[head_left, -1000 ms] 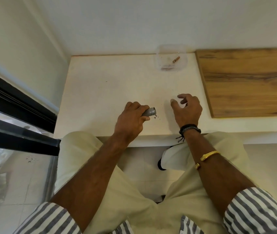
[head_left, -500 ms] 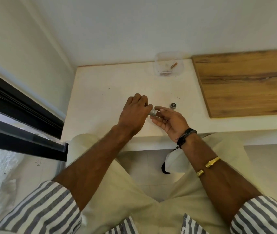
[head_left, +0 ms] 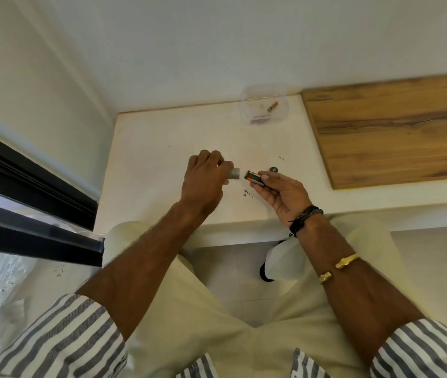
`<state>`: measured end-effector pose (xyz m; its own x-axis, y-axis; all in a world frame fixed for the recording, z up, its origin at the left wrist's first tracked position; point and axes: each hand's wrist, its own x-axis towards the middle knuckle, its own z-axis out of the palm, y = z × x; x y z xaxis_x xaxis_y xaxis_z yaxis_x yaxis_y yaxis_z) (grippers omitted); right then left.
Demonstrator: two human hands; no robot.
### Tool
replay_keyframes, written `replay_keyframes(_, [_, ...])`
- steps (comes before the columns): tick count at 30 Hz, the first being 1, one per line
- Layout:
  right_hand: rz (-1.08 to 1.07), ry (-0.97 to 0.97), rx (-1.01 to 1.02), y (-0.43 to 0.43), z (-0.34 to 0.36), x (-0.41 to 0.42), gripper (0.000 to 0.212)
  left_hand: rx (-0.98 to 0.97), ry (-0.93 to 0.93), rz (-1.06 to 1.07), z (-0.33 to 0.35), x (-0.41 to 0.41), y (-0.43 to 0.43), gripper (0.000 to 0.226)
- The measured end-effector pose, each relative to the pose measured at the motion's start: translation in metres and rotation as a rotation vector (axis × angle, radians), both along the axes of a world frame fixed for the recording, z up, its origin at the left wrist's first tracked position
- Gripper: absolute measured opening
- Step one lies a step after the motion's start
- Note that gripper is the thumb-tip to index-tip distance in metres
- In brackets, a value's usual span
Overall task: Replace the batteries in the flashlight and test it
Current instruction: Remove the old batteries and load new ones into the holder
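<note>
My left hand [head_left: 205, 178] is wrapped around a small grey metal flashlight [head_left: 233, 174]; only its open right end shows past my fingers. Just to its right, my right hand [head_left: 282, 190] pinches a black and orange battery holder [head_left: 254, 177] by its right end, a small gap away from the flashlight's opening. A small dark round cap [head_left: 273, 169] lies on the white table [head_left: 162, 148] just behind my right fingers.
A clear plastic tub [head_left: 264, 107] with a small brown cylinder in it stands at the table's back edge. A wooden board [head_left: 394, 126] covers the right side. A dark window frame [head_left: 26, 192] runs along the left. My knees are under the table's front edge.
My right hand went from flat on the table to the flashlight's end, then drew the battery holder out to the right. The cap now lies on the table. The view tilted downward.
</note>
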<state>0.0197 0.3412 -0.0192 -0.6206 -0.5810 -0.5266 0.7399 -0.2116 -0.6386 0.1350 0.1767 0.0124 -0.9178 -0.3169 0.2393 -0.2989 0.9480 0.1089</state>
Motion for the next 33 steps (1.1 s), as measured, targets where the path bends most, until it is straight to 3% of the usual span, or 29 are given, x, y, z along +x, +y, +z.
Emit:
replay_keyframes(5, [-0.087, 0.029, -0.026, 0.006, 0.002, -0.010, 0.017, 0.297, 0.078, 0.227, -0.012, -0.002, -0.009, 0.032])
replay_keyframes(10, [-0.123, 0.040, -0.068, 0.007, 0.001, -0.013, 0.017, 0.697, 0.321, 0.381, -0.015, -0.013, -0.011, 0.030])
replay_keyframes(13, [-0.127, 0.049, -0.077, 0.005, 0.000, -0.014, 0.019, 0.832, 0.409, 0.508, -0.014, -0.021, -0.015, 0.028])
replay_keyframes(20, [-0.117, 0.093, -0.087, 0.001, -0.004, -0.017, 0.030, 0.833, 0.389, 0.552, -0.018, -0.035, -0.025, 0.028])
replay_keyframes(30, [-0.108, 0.130, -0.085, -0.004, -0.005, -0.016, 0.027, 0.784, 0.360, 0.533, -0.017, -0.037, -0.025, 0.022])
replay_keyframes(33, [-0.112, 0.157, -0.094, -0.004, -0.002, -0.014, 0.026, 0.775, 0.337, 0.527, -0.015, -0.034, -0.023, 0.034])
